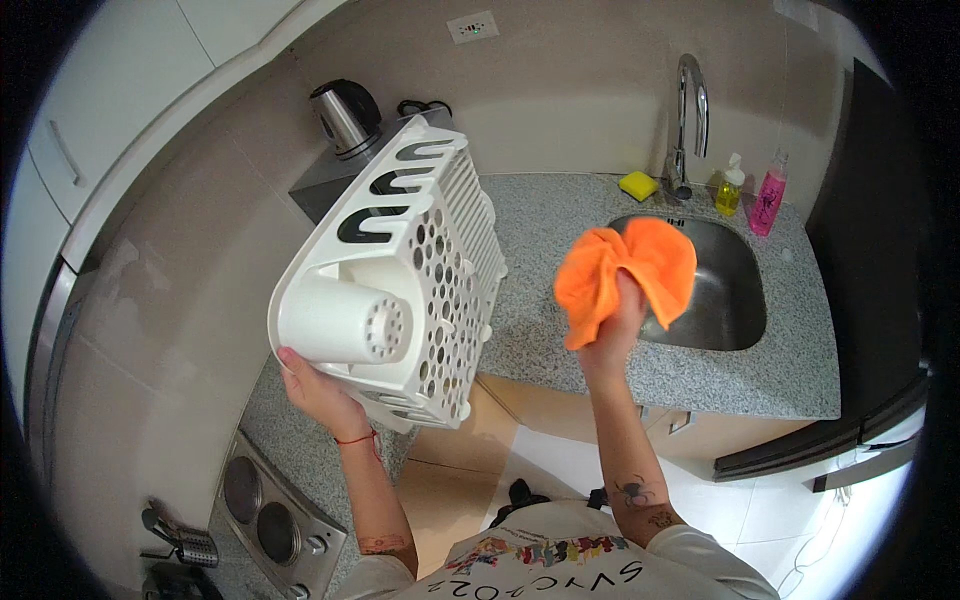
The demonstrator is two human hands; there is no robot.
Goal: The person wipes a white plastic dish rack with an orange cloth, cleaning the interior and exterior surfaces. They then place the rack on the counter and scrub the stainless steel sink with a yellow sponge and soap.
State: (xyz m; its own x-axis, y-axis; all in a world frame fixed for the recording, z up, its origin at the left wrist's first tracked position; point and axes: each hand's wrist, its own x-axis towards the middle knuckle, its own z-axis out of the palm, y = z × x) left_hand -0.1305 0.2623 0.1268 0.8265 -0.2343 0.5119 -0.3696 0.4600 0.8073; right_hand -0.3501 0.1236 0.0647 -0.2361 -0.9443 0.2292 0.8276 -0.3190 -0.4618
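White plastic dish rack [400, 270] tilted above left hand [318, 392], its grip on lower edge

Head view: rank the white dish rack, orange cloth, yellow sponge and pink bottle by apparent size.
1. white dish rack, though held close to the camera
2. orange cloth
3. pink bottle and yellow sponge: too alike to rank
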